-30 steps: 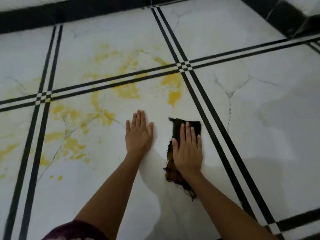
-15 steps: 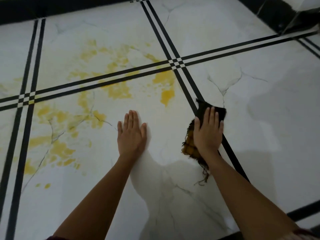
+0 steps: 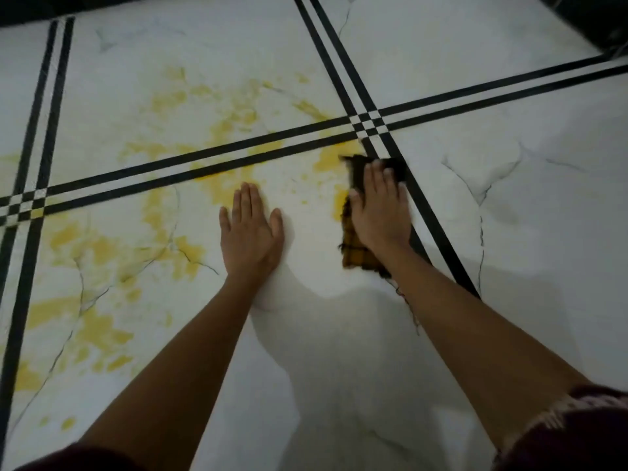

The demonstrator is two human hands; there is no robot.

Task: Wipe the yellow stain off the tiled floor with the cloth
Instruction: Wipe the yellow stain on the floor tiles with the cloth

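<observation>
The right hand [image 3: 380, 212], fingers flat, presses the cloth [image 3: 356, 254] against the yellow stain [image 3: 331, 161], having drawn it back from across the black stripe [image 3: 442, 232] it straddled half a second ago. The left hand [image 3: 249, 232] stays spread flat on the tiled floor [image 3: 509, 300] at 9 o'clock. The stain sprawls on toward 9, and bare tile opens at 3 beyond the stripe.

White, grey-veined floor tiles [image 3: 509, 253] edged by paired black lines [image 3: 204, 155], dark band [image 3: 68, 5] beyond.
</observation>
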